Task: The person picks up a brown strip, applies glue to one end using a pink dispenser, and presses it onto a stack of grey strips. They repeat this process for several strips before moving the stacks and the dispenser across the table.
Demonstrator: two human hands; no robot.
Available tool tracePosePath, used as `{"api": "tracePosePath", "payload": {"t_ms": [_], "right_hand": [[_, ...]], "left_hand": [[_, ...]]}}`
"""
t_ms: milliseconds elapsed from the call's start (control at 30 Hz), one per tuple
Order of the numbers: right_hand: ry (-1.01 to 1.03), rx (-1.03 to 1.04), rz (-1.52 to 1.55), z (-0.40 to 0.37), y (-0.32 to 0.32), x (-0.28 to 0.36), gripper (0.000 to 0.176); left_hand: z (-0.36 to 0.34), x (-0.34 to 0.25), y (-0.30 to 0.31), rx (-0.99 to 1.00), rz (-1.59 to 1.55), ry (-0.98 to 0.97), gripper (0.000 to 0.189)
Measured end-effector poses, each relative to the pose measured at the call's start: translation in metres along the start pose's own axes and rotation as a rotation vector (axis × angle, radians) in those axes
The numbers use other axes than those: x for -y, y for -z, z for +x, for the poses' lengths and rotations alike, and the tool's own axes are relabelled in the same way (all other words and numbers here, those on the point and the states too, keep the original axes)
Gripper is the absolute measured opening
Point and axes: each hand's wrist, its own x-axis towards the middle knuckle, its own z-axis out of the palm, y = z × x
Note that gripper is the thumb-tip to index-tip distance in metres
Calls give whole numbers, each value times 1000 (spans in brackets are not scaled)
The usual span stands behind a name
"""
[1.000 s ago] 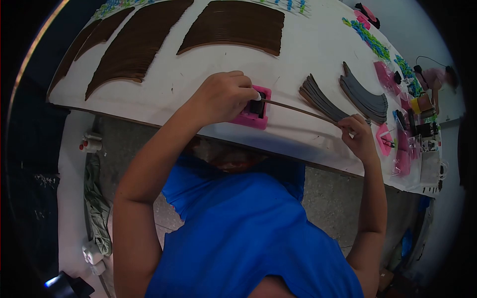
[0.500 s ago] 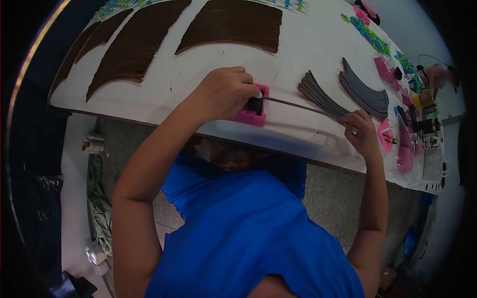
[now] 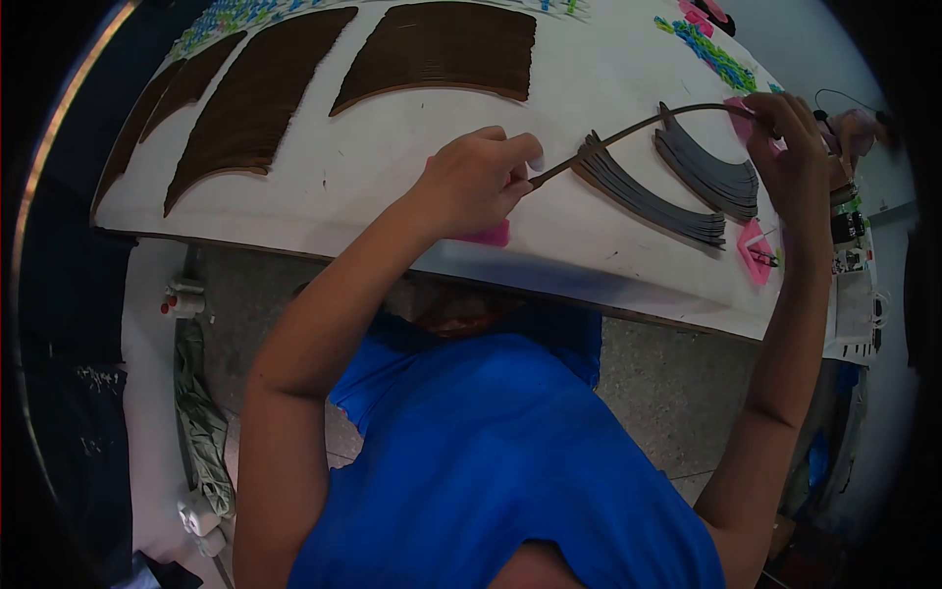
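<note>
A thin dark strip (image 3: 638,125) bows upward between my two hands, above the white table. Its left end is pinched in my left hand (image 3: 483,179), which is closed and hovers over a pink holder (image 3: 488,235) that it mostly covers. The fingers of my right hand (image 3: 785,133), at the right of the table, are closed on the other end. Beneath the strip lie two fanned stacks of grey strips, one nearer the middle (image 3: 648,201) and one further right (image 3: 706,162).
Wide sheets of brown strips (image 3: 437,49) lie at the back and left of the table (image 3: 569,265). Blue and green pieces (image 3: 714,54) lie along the far edge. A pink triangular piece (image 3: 756,253) and black jars (image 3: 846,226) are at the right.
My right hand has moved up and to the right, raising its end of the strip, which now arches. My left hand has shifted slightly off the pink holder's black part. The view has shifted a little.
</note>
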Motion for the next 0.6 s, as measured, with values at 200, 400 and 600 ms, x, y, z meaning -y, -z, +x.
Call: {"api": "tracePosePath", "payload": {"t_ms": [200,400,600], "right_hand": [[-221,233,388,-3,-21,-51,18],[-419,552,915,-46,-78,-49,8],[-843,432,2125,-69,-128,23,20]], "left_hand": [[-3,14,45,223,-949,425,14],[-36,44,73,112,-1515,464,15],[-66,77,77,-29,-1700,445,14]]}}
